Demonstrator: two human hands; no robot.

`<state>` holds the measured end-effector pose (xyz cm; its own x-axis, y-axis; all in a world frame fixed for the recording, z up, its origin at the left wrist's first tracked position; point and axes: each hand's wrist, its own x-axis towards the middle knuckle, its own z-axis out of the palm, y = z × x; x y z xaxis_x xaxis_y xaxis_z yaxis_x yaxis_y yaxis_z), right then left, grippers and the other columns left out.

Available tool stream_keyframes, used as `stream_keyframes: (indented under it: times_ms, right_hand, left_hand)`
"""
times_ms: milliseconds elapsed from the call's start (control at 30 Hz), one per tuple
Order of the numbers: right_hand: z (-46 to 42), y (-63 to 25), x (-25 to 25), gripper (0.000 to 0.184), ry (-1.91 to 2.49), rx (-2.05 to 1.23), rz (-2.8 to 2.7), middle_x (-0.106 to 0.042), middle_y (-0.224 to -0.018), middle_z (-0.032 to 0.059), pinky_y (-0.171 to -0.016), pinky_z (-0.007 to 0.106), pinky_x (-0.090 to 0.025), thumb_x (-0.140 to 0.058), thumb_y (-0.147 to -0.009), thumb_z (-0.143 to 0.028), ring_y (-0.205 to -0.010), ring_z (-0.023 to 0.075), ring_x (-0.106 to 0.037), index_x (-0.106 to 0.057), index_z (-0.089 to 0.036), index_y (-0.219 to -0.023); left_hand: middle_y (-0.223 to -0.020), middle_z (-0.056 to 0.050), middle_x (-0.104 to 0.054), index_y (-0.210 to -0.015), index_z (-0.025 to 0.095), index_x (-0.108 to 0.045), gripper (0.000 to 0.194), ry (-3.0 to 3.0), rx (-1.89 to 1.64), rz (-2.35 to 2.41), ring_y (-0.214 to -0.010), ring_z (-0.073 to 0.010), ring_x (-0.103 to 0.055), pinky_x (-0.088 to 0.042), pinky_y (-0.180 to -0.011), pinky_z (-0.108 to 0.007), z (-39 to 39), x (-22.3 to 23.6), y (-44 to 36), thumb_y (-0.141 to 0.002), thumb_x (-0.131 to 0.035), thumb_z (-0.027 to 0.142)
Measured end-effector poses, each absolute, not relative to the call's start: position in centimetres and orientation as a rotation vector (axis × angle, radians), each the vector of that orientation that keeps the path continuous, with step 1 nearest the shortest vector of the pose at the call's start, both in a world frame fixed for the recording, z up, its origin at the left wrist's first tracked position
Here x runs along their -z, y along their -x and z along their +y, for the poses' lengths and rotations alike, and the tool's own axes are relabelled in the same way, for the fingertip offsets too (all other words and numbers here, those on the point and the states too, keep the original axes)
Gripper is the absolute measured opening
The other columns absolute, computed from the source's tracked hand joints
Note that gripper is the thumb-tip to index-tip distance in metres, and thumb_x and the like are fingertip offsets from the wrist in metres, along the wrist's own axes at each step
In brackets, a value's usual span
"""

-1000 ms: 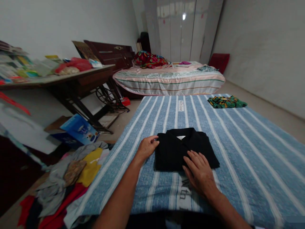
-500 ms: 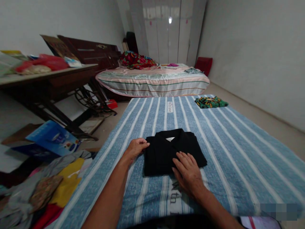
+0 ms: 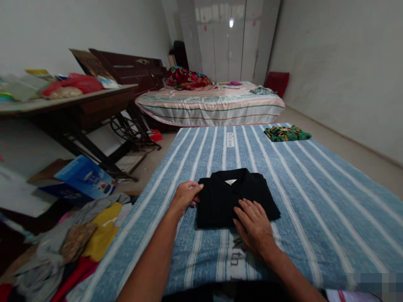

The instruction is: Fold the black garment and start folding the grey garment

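A folded black collared shirt (image 3: 217, 205) lies flat on the blue-and-white striped bed cover (image 3: 302, 235), its collar pointing away from me and a white label showing inside the neck. At its left edge, my left hand (image 3: 186, 195) pinches the cloth near the upper left corner between thumb and fingers. My right hand (image 3: 254, 226) rests flat on the lower front of the shirt, fingers stretched out and palm down.
A folded green patterned garment (image 3: 287, 133) lies at the cover's far right. Beyond stands another bed (image 3: 214, 111) with a red floral quilt (image 3: 187, 79). On the left are a sewing-machine table (image 3: 103, 93), a blue box (image 3: 88, 178) and heaped clothes (image 3: 78, 239).
The whole view has shifted slightly, so everything appears farther right. My left thumb now lies on top of the shirt's left edge; my right hand stays on the shirt.
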<state>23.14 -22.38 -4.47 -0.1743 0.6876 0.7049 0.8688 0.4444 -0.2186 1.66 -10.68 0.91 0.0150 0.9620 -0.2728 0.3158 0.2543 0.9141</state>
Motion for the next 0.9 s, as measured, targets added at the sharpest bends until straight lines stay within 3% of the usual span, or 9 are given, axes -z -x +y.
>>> stream_keyframes:
  times_ms: [100,200,433,667,900]
  right_hand:
    - [-22.3,-23.1,4.5,0.021,1.300,0.306,-1.921,-0.064,-0.111,0.0126,-0.096,0.047,-0.040,-0.052,-0.085,-0.020,-0.110,0.0258,-0.055,-0.061,-0.017,-0.104]
    - [-22.3,-23.1,4.4,0.021,1.313,0.294,-1.917,-0.064,-0.111,0.0123,-0.096,0.047,-0.040,-0.052,-0.085,-0.020,-0.111,0.0258,-0.054,-0.061,-0.017,-0.104]
    - [-22.1,-22.9,3.7,0.022,1.382,0.240,-1.929,-0.064,-0.113,0.0098,-0.098,0.046,-0.038,-0.053,-0.084,-0.022,-0.112,0.0242,-0.053,-0.060,-0.020,-0.105]
    - [-21.9,-22.8,3.9,0.023,1.398,0.227,-1.911,-0.063,-0.114,0.0081,-0.100,0.044,-0.036,-0.056,-0.083,-0.023,-0.113,0.0227,-0.052,-0.060,-0.022,-0.105]
    - [-22.1,-22.8,3.4,0.025,1.378,0.230,-1.915,-0.063,-0.115,0.0091,-0.100,0.044,-0.038,-0.055,-0.083,-0.022,-0.113,0.0227,-0.053,-0.060,-0.021,-0.108]
  left_hand:
    - [-0.056,0.002,-0.058,-0.077,0.016,-0.053,0.043,-1.185,-0.664,1.431,-0.044,-0.0090,-0.052,-0.029,-0.037,-0.015,-11.7,-1.6,-1.2,-0.060,-0.069,0.052]
    - [-0.056,0.003,-0.056,-0.080,0.014,-0.056,0.045,-1.171,-0.581,1.346,-0.042,-0.0067,-0.048,-0.023,-0.035,-0.014,-12.3,-1.6,-0.7,-0.055,-0.075,0.047]
    - [-0.038,0.009,-0.039,-0.073,0.015,-0.056,0.041,-1.147,-0.546,1.401,-0.032,-0.0034,-0.029,-0.012,-0.035,-0.015,-12.0,-1.2,-1.0,-0.051,-0.074,0.045]
    - [-0.045,0.007,-0.045,-0.063,0.016,-0.052,0.034,-1.158,-0.741,1.432,-0.037,-0.0045,-0.035,-0.019,-0.037,-0.016,-12.4,-1.2,-1.8,-0.050,-0.072,0.040]
    - [-0.039,0.007,-0.044,-0.054,0.020,-0.042,0.034,-1.160,-0.761,1.520,-0.033,-0.0057,-0.033,-0.016,-0.035,-0.018,-13.2,-1.5,-2.8,-0.049,-0.070,0.038]
